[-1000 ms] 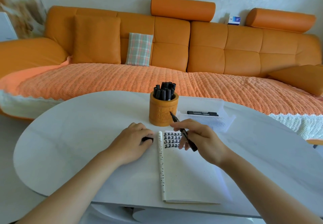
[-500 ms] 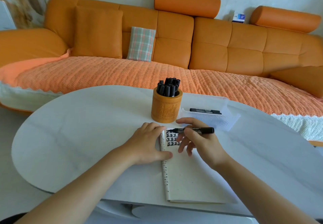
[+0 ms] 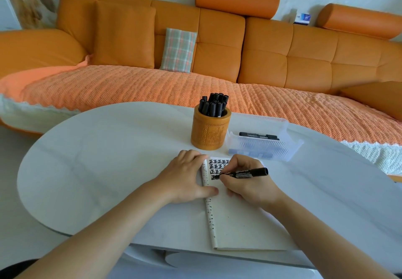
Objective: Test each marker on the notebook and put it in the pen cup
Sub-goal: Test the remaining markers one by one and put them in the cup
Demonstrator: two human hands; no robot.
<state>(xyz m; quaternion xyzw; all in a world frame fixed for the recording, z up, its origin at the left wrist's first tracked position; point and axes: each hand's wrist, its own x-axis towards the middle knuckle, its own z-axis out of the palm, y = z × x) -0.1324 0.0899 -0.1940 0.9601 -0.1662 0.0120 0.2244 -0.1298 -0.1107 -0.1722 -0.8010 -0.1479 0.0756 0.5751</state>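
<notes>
An open notebook (image 3: 239,220) lies on the white table (image 3: 97,165), with rows of black marks at its top. My right hand (image 3: 248,181) grips a black marker (image 3: 245,173) whose tip touches the page beside those marks. My left hand (image 3: 185,177) lies flat on the notebook's left edge, its thumb on the page; a cap seen in it earlier is hidden now. Behind stands an orange pen cup (image 3: 210,130) holding several black markers. A clear plastic tray (image 3: 264,141) to its right holds one or two black markers (image 3: 258,135).
An orange sofa (image 3: 217,57) with a woven cover runs behind the table. The table's near edge lies just below the notebook's bottom.
My right hand turned the marker from tip-up to level, then set its tip on the page. My left hand slid right onto the notebook's edge.
</notes>
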